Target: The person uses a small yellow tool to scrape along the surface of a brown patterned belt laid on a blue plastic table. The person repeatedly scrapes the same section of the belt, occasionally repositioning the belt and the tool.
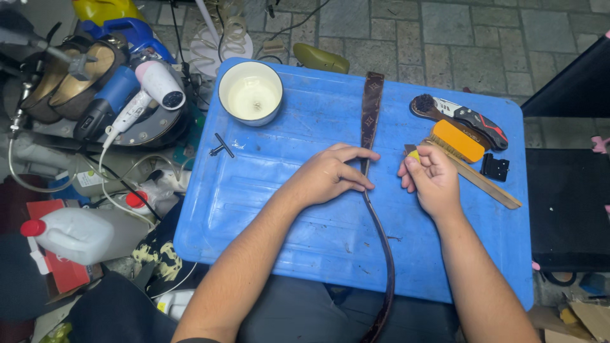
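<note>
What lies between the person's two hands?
In the head view, the brown strap runs between the left hand and the right hand; the left hand's fingers touch it.

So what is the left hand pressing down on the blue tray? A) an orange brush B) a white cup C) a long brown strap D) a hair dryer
C: the left hand lies flat on the long brown strap that runs down the blue tray, while the white cup, hair dryer and orange brush sit untouched elsewhere.
</note>
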